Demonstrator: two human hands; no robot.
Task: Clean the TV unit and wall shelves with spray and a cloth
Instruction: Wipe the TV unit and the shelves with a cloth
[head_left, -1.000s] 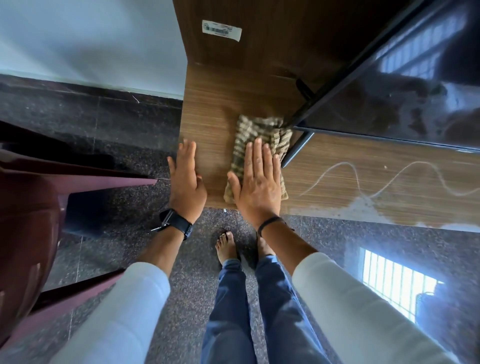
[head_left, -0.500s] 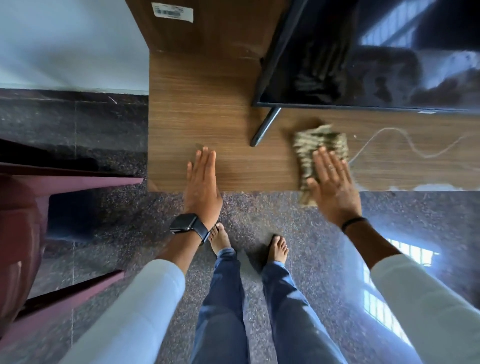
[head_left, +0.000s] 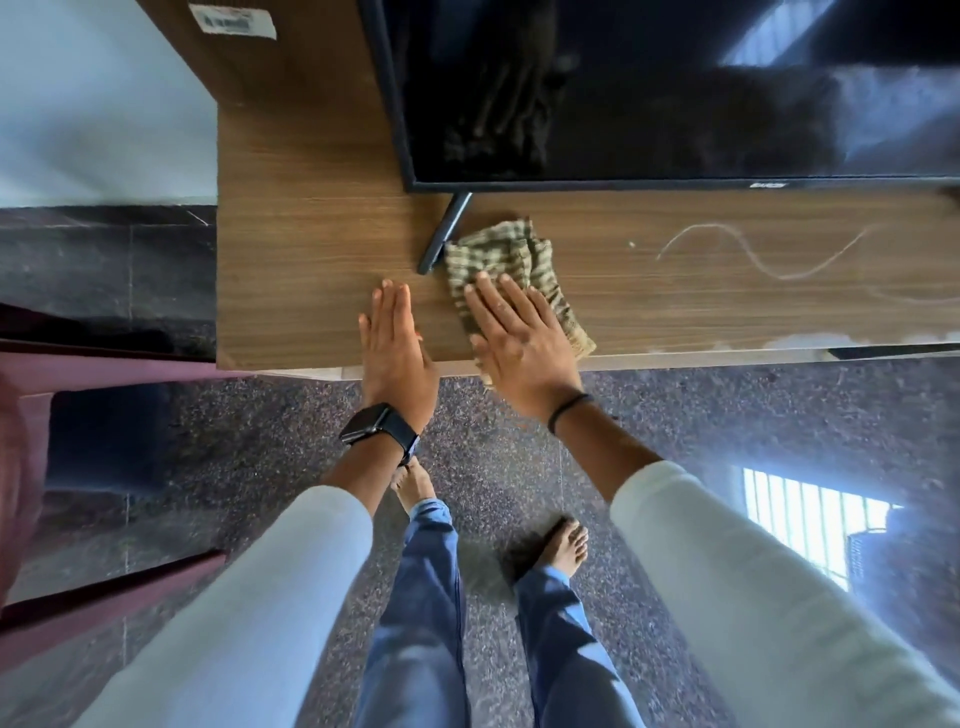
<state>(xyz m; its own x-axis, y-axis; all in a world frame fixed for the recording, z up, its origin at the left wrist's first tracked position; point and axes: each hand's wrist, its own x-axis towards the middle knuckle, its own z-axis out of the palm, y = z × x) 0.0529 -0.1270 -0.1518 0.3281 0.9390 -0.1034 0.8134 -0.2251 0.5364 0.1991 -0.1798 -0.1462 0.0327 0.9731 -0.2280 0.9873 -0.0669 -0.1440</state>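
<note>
- Maroon chair (head_left: 31, 467) stands at the far left on the dark speckled floor (head_left: 675, 415), beside the end of the unit.
- White sticker (head_left: 232, 22) with a barcode sits on the upright wooden panel at top left; its print is too blurred to read.
- Wood-grain TV unit (head_left: 311, 270) runs across the middle, with its front edge toward the person.
- Left hand (head_left: 395, 353) lies flat, palm down, on the unit's top near the front edge, fingers (head_left: 392, 306) straight and pressed together, holding nothing; a dark smartwatch (head_left: 379, 428) is on the wrist.
- Black stand leg (head_left: 447, 231) of the television (head_left: 649, 93) angles down to the unit's top, its tip touching the cloth's left edge.
- Checked cloth (head_left: 498, 254) lies crumpled on the unit, just right of the leg, one corner hanging over the front edge.
- Right hand (head_left: 519, 348) presses flat on the cloth, fingers (head_left: 488, 301) slightly spread, not pinching it; a thin black band (head_left: 569, 410) circles the wrist.
- Small logo on the television's lower bezel is unreadable.
- Pale wavy line (head_left: 769, 254) marks the wood farther right.
</note>
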